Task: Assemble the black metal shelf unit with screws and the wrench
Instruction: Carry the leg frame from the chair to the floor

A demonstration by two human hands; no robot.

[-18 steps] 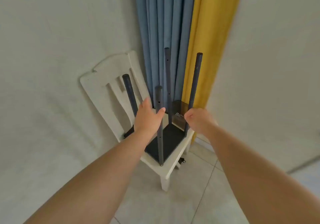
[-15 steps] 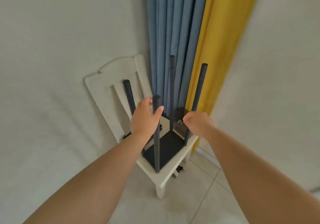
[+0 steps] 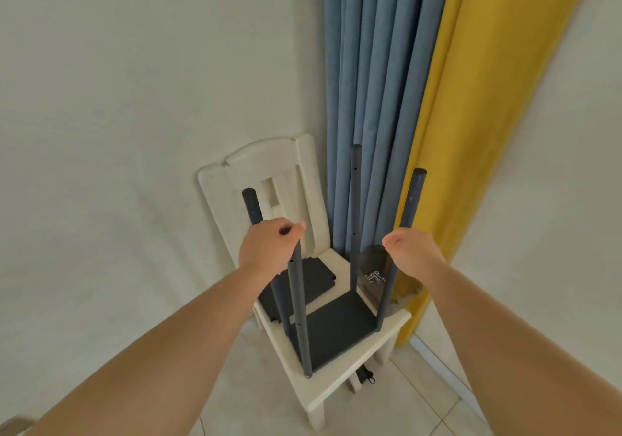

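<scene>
The left hand [image 3: 269, 248] has closed over the top of the near-left post [image 3: 298, 304] of the shelf frame; a moment ago its fingers were spread beside that post, and now its grip is clenched round the tube with the thumb wrapped over. The right hand [image 3: 409, 252] has curled inward next to the right post [image 3: 402, 250]; its grip looks clasped on that post, though the fingers are hidden behind the hand, so full contact cannot be told. The frame stands on the white chair [image 3: 340, 392] with its bottom panel [image 3: 340, 331] flat on the seat and four posts rising, the back-left post [image 3: 252, 211] and the rear post [image 3: 354, 220] untouched. A loose black panel [image 3: 311, 282] lies on the seat behind, and a clear bag of screws [image 3: 372, 277] sits near the rear right corner, against the blue curtain [image 3: 367, 82] and yellow curtain [image 3: 471, 116]. With both hands on posts, the person seems ready to steady or shift the frame before the next panel is fitted; no wrench is visible.
</scene>
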